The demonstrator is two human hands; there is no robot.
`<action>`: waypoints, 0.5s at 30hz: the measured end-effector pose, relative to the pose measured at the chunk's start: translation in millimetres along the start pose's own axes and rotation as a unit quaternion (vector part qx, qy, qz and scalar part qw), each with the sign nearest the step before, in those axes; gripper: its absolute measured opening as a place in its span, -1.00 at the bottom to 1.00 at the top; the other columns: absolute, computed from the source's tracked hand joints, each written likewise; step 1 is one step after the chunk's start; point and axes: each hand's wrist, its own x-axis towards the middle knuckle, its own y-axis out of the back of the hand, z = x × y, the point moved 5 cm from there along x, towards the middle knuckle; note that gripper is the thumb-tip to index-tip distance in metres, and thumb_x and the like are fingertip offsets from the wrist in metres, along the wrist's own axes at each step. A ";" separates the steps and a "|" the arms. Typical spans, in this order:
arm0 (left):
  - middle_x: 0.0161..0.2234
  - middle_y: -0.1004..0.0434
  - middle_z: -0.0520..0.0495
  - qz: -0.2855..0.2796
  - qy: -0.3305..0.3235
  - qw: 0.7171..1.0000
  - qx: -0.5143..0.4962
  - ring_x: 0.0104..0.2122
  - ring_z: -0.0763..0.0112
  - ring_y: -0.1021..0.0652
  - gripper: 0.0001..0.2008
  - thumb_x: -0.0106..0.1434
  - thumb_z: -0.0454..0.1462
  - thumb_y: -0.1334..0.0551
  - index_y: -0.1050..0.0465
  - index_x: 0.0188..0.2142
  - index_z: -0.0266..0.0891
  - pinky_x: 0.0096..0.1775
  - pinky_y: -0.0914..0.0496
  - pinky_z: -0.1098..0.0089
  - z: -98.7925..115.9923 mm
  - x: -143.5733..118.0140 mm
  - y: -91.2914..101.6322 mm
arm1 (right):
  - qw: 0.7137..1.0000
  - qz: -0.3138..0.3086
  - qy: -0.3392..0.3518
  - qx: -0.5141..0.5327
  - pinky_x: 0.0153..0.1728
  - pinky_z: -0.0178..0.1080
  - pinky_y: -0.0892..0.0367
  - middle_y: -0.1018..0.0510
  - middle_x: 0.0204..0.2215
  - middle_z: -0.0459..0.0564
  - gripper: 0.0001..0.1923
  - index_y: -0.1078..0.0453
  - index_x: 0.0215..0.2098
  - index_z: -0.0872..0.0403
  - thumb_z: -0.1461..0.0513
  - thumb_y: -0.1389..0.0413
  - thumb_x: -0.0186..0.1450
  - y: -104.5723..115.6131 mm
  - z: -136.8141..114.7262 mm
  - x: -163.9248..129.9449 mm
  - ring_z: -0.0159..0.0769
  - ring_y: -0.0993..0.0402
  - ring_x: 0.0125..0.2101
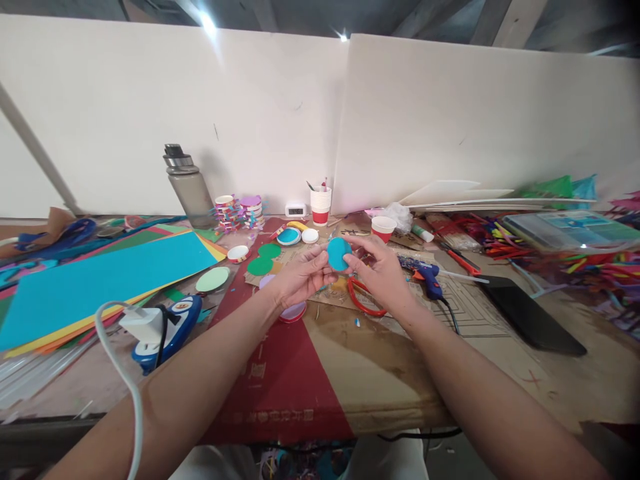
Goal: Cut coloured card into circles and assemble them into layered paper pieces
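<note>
Nearest the person, a white charger (143, 325) sits plugged into a blue power strip (170, 331) at eight o'clock on the bench (350, 380), its white cable (117, 373) looping toward the edge. Just past mid-bench, both forearms reach forward and meet over a teal paper disc (339, 254): the left hand (299, 277) pinches its left rim between thumb and fingertips, the right hand (381, 270) pinches its right rim, fingers curled, holding the disc upright above the cardboard. Red scissors (365, 298) lie beneath the right hand. At two o'clock lies a blue glue gun (425, 275), at three a black tablet (530, 317). At ten o'clock coloured paper sheets (100, 280) fan out. Farther back, green paper circles (264, 260), a red-and-white cup (383, 228), stacked cups (321, 204) and a grey water bottle (189, 189) stand near the white wall (425, 120).
</note>
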 end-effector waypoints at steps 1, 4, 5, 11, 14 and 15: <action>-0.32 -0.60 -0.13 -0.004 0.000 1.000 0.002 -0.32 0.39 -0.61 -0.69 0.13 -0.21 -0.42 -0.51 -0.17 -0.31 -0.36 -0.40 0.50 0.6 -0.5 -0.9 | 1.000 0.004 0.010 -0.013 -0.23 -0.16 -0.46 -0.46 -0.16 0.03 -0.65 -0.49 0.02 -0.07 0.10 -0.15 0.29 0.5 -1.6 0.0 -0.25 -0.40 -0.26; -0.26 -0.60 -0.16 0.001 0.009 1.000 0.005 -0.27 0.34 -0.61 -0.70 0.17 -0.22 -0.39 -0.49 -0.13 -0.29 -0.34 -0.40 0.47 1.2 -1.7 -3.2 | 0.998 0.009 0.026 -0.053 -0.18 -0.14 -0.44 -0.45 -0.16 0.04 -0.65 -0.48 0.03 -0.06 0.10 -0.14 0.30 1.6 -5.8 -0.4 -0.27 -0.39 -0.28; -0.24 -0.60 -0.17 0.006 0.012 1.000 0.004 -0.27 0.33 -0.61 -0.71 0.19 -0.22 -0.37 -0.49 -0.12 -0.29 -0.33 -0.41 0.46 1.3 -1.8 -4.0 | 0.998 0.007 0.030 -0.062 -0.17 -0.14 -0.43 -0.44 -0.15 0.04 -0.63 -0.46 0.07 -0.07 0.09 -0.13 0.31 1.6 -7.1 -0.7 -0.26 -0.39 -0.26; -0.20 -0.60 -0.17 0.015 0.003 1.000 0.000 -0.29 0.39 -0.58 -0.70 0.21 -0.18 -0.34 -0.49 -0.10 -0.26 -0.23 -0.45 0.41 0.5 -0.5 -6.7 | 0.993 -0.054 0.071 -0.074 -0.14 -0.11 -0.44 -0.31 0.03 0.11 -0.36 -0.27 0.26 -0.10 0.00 -0.21 0.25 -4.3 -12.4 -3.5 -0.13 -0.36 -0.04; -0.24 -0.59 -0.15 0.030 0.010 0.999 0.007 -0.33 0.42 -0.57 -0.69 0.19 -0.13 -0.36 -0.50 -0.16 -0.28 -0.25 -0.45 0.42 -3.0 0.4 -3.4 | 0.992 -0.048 0.074 -0.090 -0.13 -0.09 -0.44 -0.31 0.03 0.12 -0.41 -0.33 0.21 -0.07 0.02 -0.22 0.24 -4.3 -10.1 -3.5 -0.08 -0.34 0.02; -0.26 -0.59 -0.14 0.035 0.017 0.999 0.009 -0.35 0.44 -0.56 -0.69 0.19 -0.12 -0.36 -0.50 -0.18 -0.28 -0.26 -0.45 0.43 -4.6 0.7 -1.9 | 0.992 -0.044 0.072 -0.093 -0.13 -0.09 -0.44 -0.32 0.03 0.12 -0.44 -0.34 0.19 -0.07 0.03 -0.22 0.25 -4.1 -9.1 -3.3 -0.07 -0.33 0.02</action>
